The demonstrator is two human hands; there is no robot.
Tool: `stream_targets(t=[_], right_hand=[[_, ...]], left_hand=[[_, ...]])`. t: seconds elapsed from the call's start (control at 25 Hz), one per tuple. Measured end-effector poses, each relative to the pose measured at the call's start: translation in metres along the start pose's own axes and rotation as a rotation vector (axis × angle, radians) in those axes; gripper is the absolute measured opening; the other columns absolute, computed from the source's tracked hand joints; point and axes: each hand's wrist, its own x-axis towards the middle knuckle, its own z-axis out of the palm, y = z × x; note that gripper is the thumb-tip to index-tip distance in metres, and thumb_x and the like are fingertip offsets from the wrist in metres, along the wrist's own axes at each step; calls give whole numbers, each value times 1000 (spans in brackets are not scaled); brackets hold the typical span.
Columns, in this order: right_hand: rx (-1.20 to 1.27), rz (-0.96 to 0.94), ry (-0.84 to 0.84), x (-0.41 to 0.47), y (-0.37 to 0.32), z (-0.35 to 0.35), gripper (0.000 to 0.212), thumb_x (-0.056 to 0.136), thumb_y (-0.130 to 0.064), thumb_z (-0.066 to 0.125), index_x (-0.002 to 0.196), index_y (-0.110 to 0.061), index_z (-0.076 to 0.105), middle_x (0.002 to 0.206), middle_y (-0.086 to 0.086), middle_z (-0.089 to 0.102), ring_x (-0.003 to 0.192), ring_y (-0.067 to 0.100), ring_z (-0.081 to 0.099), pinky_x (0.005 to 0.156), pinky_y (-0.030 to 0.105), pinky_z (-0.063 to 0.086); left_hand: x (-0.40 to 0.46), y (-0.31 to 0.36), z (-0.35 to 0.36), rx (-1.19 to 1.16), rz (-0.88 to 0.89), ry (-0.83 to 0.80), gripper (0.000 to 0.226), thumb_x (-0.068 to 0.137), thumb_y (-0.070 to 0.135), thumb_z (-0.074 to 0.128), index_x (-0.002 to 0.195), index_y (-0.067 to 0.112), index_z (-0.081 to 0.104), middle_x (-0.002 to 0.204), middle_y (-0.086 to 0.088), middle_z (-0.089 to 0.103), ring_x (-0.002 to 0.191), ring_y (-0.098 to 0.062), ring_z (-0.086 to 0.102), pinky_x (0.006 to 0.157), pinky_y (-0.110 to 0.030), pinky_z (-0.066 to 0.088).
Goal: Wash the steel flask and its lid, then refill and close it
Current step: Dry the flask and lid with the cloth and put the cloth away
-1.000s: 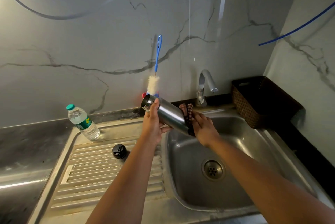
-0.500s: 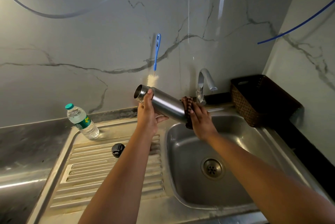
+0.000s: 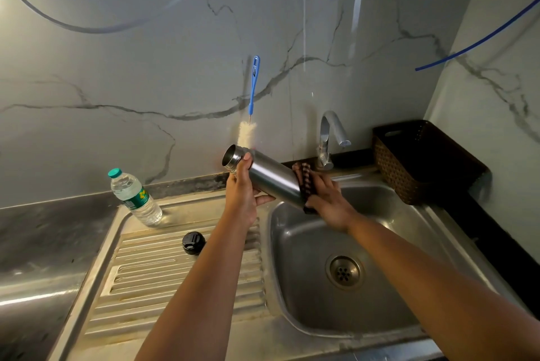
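Since a second earlier, the steel flask (image 3: 270, 178) had lifted and tipped nearer level, mouth toward ten o'clock, over the sink (image 3: 409, 328) rim. The left hand (image 3: 242, 196) was curled round its neck; the right hand (image 3: 328, 200) pressed a dark cloth (image 3: 304, 182) around its base. Its lid (image 3: 193, 242) lay on the drainboard at seven o'clock. Smooth, rigid steel probably ran slippery when wet, so the narrower neck looked the safest hold.

The single head view looks forward and down from above the sink's (image 3: 292, 328) front edge, close, facing the marble wall (image 3: 146, 68) behind.
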Motion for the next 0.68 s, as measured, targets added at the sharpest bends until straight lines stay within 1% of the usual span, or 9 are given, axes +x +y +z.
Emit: stream_targets(t=[0.08, 0.16, 0.24, 0.32, 0.4, 0.44, 0.48, 0.56, 0.68], right_hand=[[-219, -68, 31, 4, -5, -3, 93, 76, -45, 67, 150, -26, 14, 150, -1, 24, 136, 26, 18, 111, 47, 26], [-400, -202, 153, 10, -14, -14, 87, 76, -42, 70, 147, -20, 25, 144, 3, 37, 132, 24, 31, 114, 43, 25], [-418, -276, 253, 12, -14, -19, 80, 75, -39, 70, 143, -19, 33, 135, 3, 48, 124, 23, 42, 112, 43, 31], [-411, -252, 342, 11, -7, -17, 81, 71, -45, 68, 141, -22, 36, 131, 2, 51, 118, 25, 46, 105, 43, 38], [-467, -190, 403, 8, 2, -14, 80, 68, -46, 70, 138, -20, 39, 132, 3, 50, 117, 28, 44, 100, 46, 42], [-507, -173, 425, 6, 4, -14, 79, 68, -44, 72, 136, -18, 41, 132, 5, 50, 118, 30, 42, 99, 48, 43], [-546, -164, 443, 4, 6, -14, 79, 68, -40, 75, 135, -17, 40, 133, 7, 49, 120, 32, 41, 100, 50, 42], [-606, -166, 493, 2, 8, -15, 82, 69, -35, 77, 137, -17, 37, 135, 9, 46, 123, 35, 39, 103, 55, 39], [-636, -156, 515, 1, 12, -16, 84, 68, -30, 77, 140, -18, 34, 137, 11, 43, 125, 38, 36, 104, 58, 35]], left_hand=[[-4, -2, 1, -18, -2, -67, 102, 53, 73, 70, 139, 24, 46, 129, -17, 58, 112, -36, 62, 78, -50, 59], [-3, 2, 0, -13, 5, -151, 114, 49, 76, 75, 142, 19, 43, 131, -20, 58, 113, -36, 64, 79, -48, 59], [-5, 10, 3, 16, 31, -210, 115, 51, 74, 78, 141, 14, 40, 130, -22, 57, 115, -37, 62, 83, -48, 58], [-11, 22, 9, 114, 87, -94, 88, 61, 69, 75, 127, 18, 46, 122, -13, 58, 114, -33, 62, 82, -40, 58], [-13, 29, 11, 272, 211, 165, 62, 71, 63, 72, 113, 21, 56, 110, -1, 61, 99, -16, 63, 64, -19, 55], [-13, 30, 9, 353, 283, 255, 56, 73, 61, 73, 109, 20, 61, 104, 1, 63, 91, -12, 63, 55, -13, 51], [-10, 29, 5, 416, 320, 282, 51, 75, 59, 74, 104, 18, 65, 97, 3, 66, 86, -12, 65, 53, -13, 51], [-10, 24, 2, 448, 289, 272, 42, 76, 55, 76, 97, 20, 67, 89, 2, 69, 85, -14, 69, 62, -23, 59], [-9, 21, 0, 471, 234, 231, 45, 76, 53, 76, 103, 18, 66, 90, 3, 68, 83, -12, 69, 68, -28, 62]])
